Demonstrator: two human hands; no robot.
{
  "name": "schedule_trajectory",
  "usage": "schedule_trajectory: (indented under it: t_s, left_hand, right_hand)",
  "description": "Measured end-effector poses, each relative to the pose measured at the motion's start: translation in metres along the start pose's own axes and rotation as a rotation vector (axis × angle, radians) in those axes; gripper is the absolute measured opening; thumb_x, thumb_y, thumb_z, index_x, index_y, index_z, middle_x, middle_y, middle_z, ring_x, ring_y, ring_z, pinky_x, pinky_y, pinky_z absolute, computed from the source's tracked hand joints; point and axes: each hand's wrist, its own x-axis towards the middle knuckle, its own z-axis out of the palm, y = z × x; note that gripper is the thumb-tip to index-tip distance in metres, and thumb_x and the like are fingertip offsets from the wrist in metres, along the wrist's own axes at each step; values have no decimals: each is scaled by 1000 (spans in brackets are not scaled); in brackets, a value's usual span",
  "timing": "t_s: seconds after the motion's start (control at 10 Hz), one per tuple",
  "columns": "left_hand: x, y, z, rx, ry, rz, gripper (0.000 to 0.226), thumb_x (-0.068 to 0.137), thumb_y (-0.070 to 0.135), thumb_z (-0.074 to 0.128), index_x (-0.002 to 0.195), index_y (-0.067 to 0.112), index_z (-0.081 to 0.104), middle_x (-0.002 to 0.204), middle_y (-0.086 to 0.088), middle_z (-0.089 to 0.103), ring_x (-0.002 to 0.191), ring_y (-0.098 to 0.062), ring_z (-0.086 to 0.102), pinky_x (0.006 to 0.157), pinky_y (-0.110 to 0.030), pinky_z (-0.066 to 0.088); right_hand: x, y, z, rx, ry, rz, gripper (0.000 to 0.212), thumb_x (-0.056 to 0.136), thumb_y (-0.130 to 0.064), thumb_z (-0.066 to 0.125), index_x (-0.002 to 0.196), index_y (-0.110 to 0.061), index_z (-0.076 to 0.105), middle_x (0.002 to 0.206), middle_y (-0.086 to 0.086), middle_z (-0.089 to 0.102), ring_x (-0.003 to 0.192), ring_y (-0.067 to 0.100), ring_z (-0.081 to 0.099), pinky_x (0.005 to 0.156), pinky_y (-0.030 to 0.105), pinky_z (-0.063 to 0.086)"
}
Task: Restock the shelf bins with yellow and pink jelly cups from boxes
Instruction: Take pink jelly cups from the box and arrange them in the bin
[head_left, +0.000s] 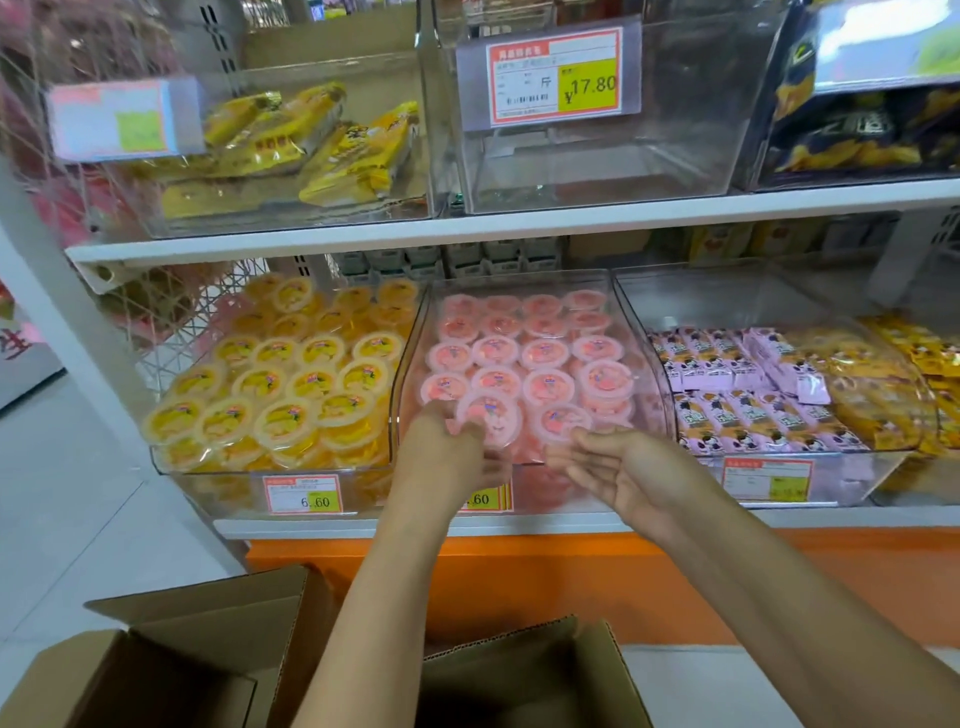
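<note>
L hand (441, 457): fingers curled, pinching near edge of one round pink jelly cup (488, 418) w/ printed film lid. Blur there, so grip detail uncertain. R hand (623, 470): palm up, fingers loosely spread, holding nothing, tips just short of front-row cups.

White metal shelf (467, 236): lower tier carries the bins. Clear plastic pink-cup bin (641, 358), centre: cups in rows, nearly full. Clear plastic yellow-cup bin (171, 462), to its left: round yellow jelly cups (291, 384) heaped to rim. Two open brown cardboard boxes (208, 618) below the arms; contents not visible.

Key relation: held cup sits directly ahead of and just above L hand, over front-left corner of pink-cup bin, lid up, tilted toward camera. Round, so no long axis to align. L hand is on it; R hand beside, apart from it.

Est. step: seating this cup in front row. Task looks late-stage, both bins near capacity. Next move needs: lower flat, then release.
</note>
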Motion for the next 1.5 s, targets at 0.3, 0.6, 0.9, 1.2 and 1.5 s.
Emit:
schedule_trajectory:
  t_s: [0.3,0.6,0.9,1.2,1.5]
  left_hand:
    - [8,-8,10,84,78,89,22,96,-2,41,112,13,40,56,-15,58,34,-19,53,37,-23,45]
    - [8,-18,17,231,168,187,19,95,6,47,111,16,43,58,-11,61,33,-12,51,34,-18,40]
    - [-48,-37,-29,458,202,691,28,86,48,56,76,27,41,50,-5,55,46,-23,56,50,-38,48]
    - [-76,-262,-88,725,-84,-213,18,91,25,59,106,22,51,97,1,66,90,-15,64,80,-31,53]
    - [-67,-373,-77,975,-344,-598,42,94,15,53,135,8,47,137,-11,51,127,-22,48,100,-23,36]
  right_hand:
    - [1,1,-1,-236,251,-72,8,89,-6,58,86,0,63,87,16,72,23,3,22,30,14,15]
    - [4,5,10,-312,146,-38,15,88,-14,63,80,-3,68,65,9,69,26,6,18,30,15,14]
    - [-46,24,12,-897,-133,-206,34,81,-36,71,64,-14,52,52,-1,61,35,2,41,44,17,32]
    - [11,198,-28,-1473,-440,437,36,86,-32,68,102,0,66,90,13,72,81,23,71,76,32,58]
    - [49,330,-91,-1558,-316,548,26,88,-15,61,114,-7,61,117,15,61,107,30,59,88,32,47]
